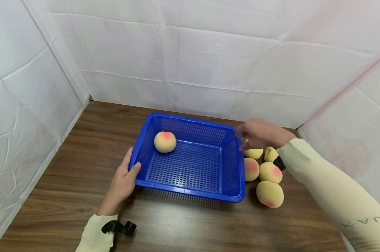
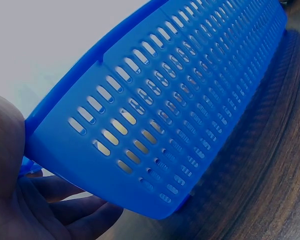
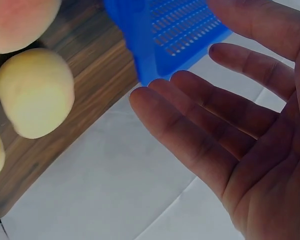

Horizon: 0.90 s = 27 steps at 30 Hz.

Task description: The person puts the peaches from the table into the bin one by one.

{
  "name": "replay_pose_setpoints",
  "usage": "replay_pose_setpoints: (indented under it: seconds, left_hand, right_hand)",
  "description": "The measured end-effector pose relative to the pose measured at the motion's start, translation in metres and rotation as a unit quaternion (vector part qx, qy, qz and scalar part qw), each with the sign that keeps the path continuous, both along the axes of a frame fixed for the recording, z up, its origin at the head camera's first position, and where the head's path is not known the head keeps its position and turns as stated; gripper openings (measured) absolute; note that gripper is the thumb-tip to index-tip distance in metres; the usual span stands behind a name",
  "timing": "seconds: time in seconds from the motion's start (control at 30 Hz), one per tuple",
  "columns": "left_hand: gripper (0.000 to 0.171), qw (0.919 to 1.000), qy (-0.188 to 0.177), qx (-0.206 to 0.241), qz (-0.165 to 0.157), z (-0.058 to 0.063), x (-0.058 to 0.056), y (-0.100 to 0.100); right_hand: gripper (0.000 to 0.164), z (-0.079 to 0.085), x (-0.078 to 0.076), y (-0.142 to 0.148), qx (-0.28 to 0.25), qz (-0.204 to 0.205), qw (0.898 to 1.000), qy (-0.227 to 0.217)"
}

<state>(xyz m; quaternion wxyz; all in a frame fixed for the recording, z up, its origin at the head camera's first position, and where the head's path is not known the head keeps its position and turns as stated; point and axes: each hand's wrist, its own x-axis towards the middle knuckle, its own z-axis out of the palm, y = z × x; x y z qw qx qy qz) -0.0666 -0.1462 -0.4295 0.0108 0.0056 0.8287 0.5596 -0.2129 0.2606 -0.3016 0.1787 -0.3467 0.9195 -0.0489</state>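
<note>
A blue plastic basket [image 1: 190, 191] with slotted walls stands on the table, one pink-and-yellow peach [image 1: 165, 142] lying inside at its back left. My left hand [image 1: 122, 180] grips the basket's left rim, thumb on top and fingers below along the outside; the left wrist view shows these fingers [image 2: 90, 215] against the blue wall. Beside the basket's back right corner is my right hand [image 1: 260, 134], loosely bent and holding nothing. In the right wrist view its palm is bare. Below that hand and arm, several peaches [image 1: 270, 194] lie right of the basket, some partly hidden.
The dark wooden table [image 1: 183, 227] carries the basket and fruit. White cloth walls [image 1: 193, 52] enclose its back and both sides. A black wrist camera [image 1: 123, 227] sits on the left cuff; another [image 1: 278, 163] shows under the right sleeve.
</note>
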Motion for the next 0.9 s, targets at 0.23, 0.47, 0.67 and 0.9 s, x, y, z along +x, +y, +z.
replay_pose_setpoints:
  seconds: [0.23, 0.47, 0.67, 0.9]
  left_hand:
    - [0.061, 1.0000, 0.000, -0.002, 0.002, 0.000, -0.002, 0.000]
    - [0.062, 1.0000, -0.004, -0.006, 0.002, 0.001, 0.000, 0.000]
    - [0.061, 1.0000, -0.003, -0.003, 0.004, 0.000, -0.001, 0.001]
    - [0.061, 1.0000, -0.003, 0.003, 0.001, 0.003, -0.001, 0.001]
  right_hand:
    - [0.018, -0.004, 0.003, 0.016, -0.012, 0.014, 1.000, 0.012]
    - [0.027, -0.003, 0.006, 0.032, 0.014, -0.008, 1.000, 0.006]
    - [0.033, -0.005, 0.010, 0.049, 0.021, -0.040, 0.999, 0.004]
    - [0.033, -0.007, 0.014, 0.069, 0.027, -0.061, 0.998, -0.005]
